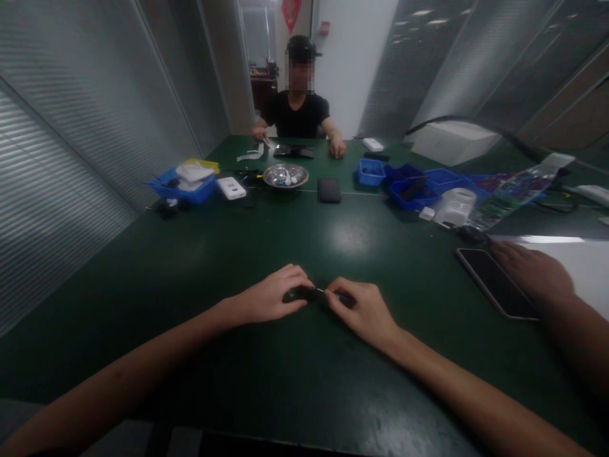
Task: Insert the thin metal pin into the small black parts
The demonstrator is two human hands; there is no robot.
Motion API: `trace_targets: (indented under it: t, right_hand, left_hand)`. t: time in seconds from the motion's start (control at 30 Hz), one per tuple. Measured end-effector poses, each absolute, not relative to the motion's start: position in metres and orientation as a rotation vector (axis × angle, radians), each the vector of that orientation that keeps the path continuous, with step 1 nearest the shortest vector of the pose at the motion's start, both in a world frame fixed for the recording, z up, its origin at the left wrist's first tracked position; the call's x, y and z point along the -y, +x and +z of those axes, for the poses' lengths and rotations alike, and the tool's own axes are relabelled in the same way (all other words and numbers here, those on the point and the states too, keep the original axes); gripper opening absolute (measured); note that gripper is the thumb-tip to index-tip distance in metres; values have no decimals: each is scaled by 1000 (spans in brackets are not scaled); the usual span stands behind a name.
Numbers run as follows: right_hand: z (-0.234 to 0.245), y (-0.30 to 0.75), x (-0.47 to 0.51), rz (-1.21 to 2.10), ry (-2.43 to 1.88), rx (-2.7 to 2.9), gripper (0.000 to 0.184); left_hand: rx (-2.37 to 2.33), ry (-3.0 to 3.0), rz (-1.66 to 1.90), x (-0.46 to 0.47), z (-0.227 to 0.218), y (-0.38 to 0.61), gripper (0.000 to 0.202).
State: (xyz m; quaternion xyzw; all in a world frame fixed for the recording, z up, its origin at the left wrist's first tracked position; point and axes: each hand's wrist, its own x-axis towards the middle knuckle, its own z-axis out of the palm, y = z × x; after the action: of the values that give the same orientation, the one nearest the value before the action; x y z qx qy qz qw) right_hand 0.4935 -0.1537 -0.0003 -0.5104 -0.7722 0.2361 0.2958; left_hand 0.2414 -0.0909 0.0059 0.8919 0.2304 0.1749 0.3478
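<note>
Near the middle of the dark green table (228,247), my left hand (271,295) curls its thumb and fingers around a small dark object (304,294) lying low at the tabletop. Facing it is my right hand (364,311), with thumb and forefinger pinched on a thin, bright, pin-like piece (320,290). That piece spans the narrow gap between my hands, its left end at the dark object. Blur and my fingers hide what exactly both things are.
A steel dish (285,184) with small white parts, a black square pad (329,190) and blue bins (190,188) lie farther back. To the right are a phone (495,282), another person's hand (537,270) and a plastic bottle (518,190). Opposite sits a person (299,114).
</note>
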Motion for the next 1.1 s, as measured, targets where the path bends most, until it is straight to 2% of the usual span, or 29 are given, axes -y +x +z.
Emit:
trace_targets:
  t: [0.23,0.4,0.57,0.77,0.83,1.0,1.1]
  right_hand:
    - [2,507,155,681,-1383,2003,22]
    - [2,514,157,694,-1351,2021,22]
    - [1,516,157,689,-1339,2023,21]
    - [-1,518,158,703,-1331,2031,21]
    - [-2,518,157,704,-1328,2029,21]
    - [-2,518,158,710,-1333,2024,21]
    - [0,518,159,718,-1343,2030,21]
  left_hand:
    - [-556,2287,333,54,6,209,27]
    - [-1032,2378,485,-6,-4,146,27]
    - [-1551,2378,600,-43,-15,72,44]
    - [-1700,2339,499,-52,-18,25,57]
    - [-1769,2291,480,-54,-20,17,54]
    - [-1940,2226,416,-56,-21,7,28]
    - [-1989,2173,462,-50,-15,13,25]
